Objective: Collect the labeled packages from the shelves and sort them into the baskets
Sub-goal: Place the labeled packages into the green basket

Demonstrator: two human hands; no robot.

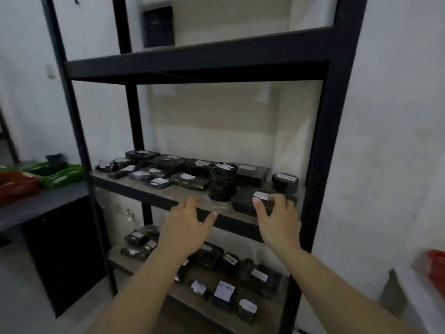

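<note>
Dark wrapped packages with white labels lie on the middle shelf (154,189) and the lower shelf (192,300). A flat package marked "RET.." (243,201) sits at the front right of the middle shelf. My right hand (277,218) hovers at it, thumb and curved fingers spread over its label; contact is unclear. My left hand (185,227) is in front of the shelf edge with fingers spread, holding nothing. Just beyond it stands a tall cylindrical package (221,182). A round package labelled "RETURN" (285,182) is at the back right.
The black metal rack has uprights at left (72,116) and right (330,141). A green basket (57,174) and a red basket (16,186) sit on a dark counter (36,208) to the left. Another red basket (437,268) shows at the right edge.
</note>
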